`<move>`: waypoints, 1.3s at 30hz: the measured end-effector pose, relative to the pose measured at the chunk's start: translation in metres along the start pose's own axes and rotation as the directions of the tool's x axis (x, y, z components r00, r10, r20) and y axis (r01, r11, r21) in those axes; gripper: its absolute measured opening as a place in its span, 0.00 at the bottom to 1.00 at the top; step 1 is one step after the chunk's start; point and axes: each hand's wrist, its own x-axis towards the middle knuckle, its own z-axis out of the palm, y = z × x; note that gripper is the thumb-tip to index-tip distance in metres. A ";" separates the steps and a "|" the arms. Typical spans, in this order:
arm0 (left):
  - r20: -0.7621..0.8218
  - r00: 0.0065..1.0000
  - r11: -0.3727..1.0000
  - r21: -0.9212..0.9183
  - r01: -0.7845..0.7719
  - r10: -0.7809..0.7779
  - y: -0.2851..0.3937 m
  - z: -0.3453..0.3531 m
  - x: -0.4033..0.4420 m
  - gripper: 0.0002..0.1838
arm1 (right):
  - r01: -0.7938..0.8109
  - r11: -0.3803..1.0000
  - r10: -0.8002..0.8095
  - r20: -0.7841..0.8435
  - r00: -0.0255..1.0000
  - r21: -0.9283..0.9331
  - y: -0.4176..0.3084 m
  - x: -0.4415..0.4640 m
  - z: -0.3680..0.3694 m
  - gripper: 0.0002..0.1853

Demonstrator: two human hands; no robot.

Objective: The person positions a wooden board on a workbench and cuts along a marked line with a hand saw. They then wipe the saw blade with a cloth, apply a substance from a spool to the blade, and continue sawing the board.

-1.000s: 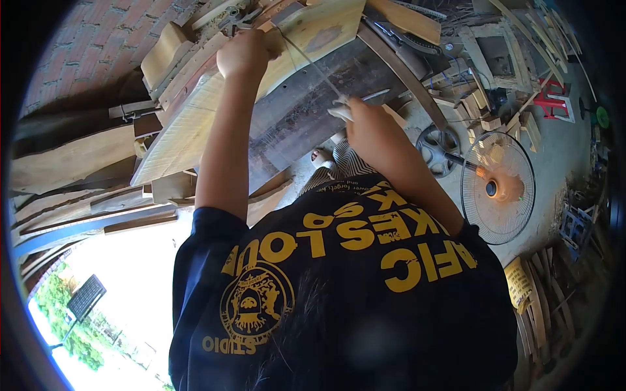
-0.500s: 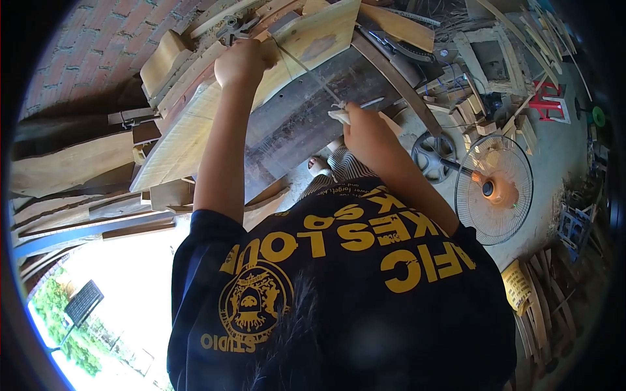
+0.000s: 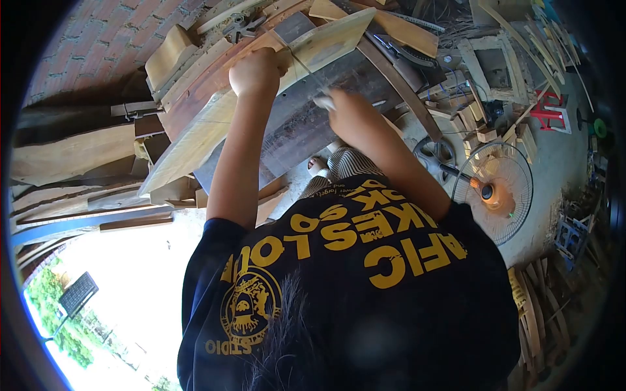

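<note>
A long pale wooden board (image 3: 189,140) is tilted over a dark, flat work surface (image 3: 293,120). My left hand (image 3: 255,73) is closed at the board's upper edge and seems to grip it; the fingertips are hidden. My right hand (image 3: 345,111), lower and to the right, is closed around a small pale object (image 3: 324,102) blurred by motion. A thin dark line (image 3: 303,65), perhaps a cord or narrow strip, runs from near my left hand across the board toward my right hand. I cannot make out its kind.
An orange floor fan (image 3: 492,192) stands at the right. Behind it are a red stool (image 3: 549,117) and wood offcuts (image 3: 479,120). Stacked planks (image 3: 72,153) fill the left side beneath a brick wall (image 3: 98,58). A metal clamp-like tool (image 3: 242,27) lies beyond my left hand.
The board has tipped, showing a narrower face. My right hand has moved left and slightly up, closer to my left hand. My left hand stays at the board's edge, and the view has shifted slightly.
</note>
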 end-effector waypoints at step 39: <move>0.034 0.999 0.999 -0.023 -0.023 0.024 -0.004 -0.002 0.006 0.08 | -0.024 0.999 0.023 0.040 0.999 0.029 0.009 0.020 0.007 0.15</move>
